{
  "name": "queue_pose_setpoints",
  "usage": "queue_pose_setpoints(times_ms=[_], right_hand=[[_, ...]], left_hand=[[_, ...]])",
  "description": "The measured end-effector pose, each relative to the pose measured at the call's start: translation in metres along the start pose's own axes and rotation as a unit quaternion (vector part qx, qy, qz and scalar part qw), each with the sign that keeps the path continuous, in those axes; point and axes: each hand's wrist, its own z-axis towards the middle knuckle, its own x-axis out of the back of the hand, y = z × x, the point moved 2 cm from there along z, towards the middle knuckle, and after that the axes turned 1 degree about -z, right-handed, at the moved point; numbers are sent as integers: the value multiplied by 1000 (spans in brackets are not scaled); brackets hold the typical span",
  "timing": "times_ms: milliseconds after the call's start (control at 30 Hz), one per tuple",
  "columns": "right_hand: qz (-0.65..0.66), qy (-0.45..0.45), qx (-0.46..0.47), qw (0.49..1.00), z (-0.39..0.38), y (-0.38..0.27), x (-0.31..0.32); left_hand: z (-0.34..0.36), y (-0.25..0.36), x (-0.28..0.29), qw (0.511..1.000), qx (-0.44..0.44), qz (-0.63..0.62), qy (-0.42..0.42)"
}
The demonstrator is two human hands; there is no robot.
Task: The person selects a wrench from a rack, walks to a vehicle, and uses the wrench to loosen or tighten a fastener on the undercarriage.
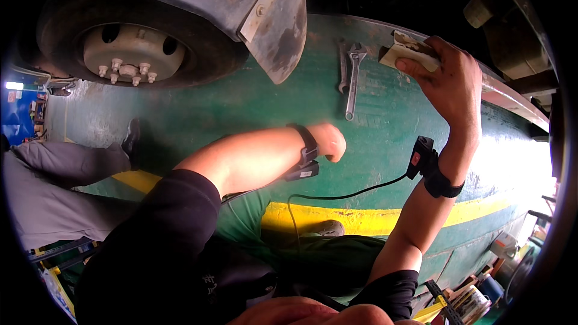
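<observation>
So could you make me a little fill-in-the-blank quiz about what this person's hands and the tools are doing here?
1. The right hand grips a small ____ block at the edge of the green floor.
2. The left hand is closed into a ____ and holds no tool.
3. Two metal ____ lie side by side on the floor between the mud flap and the right hand.
4. Each wrist wears a ____ strap.

Missing words: pale; fist; wrenches; black
</observation>
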Motion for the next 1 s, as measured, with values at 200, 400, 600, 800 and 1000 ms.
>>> queue_pose_setpoints(times_ms=[200, 400, 600, 800, 1000], right_hand=[[0, -6, -6, 1000, 0, 2, -2], [-1, -4, -6, 1000, 0, 2, -2], [-4, -8, -9, 1000, 0, 2, -1], [-11, 1, 5, 1000, 1, 3, -2], [-14, 9, 14, 1000, 0, 7, -4]], left_hand=[[-14, 3, 13, 999, -10, -14, -31], [-10, 4, 11, 999, 11, -13, -44], [-9, 6, 12, 999, 12, 7, -47], [3, -6, -9, 997, -45, -9, 55], [-19, -18, -8, 962, -205, -36, 176]])
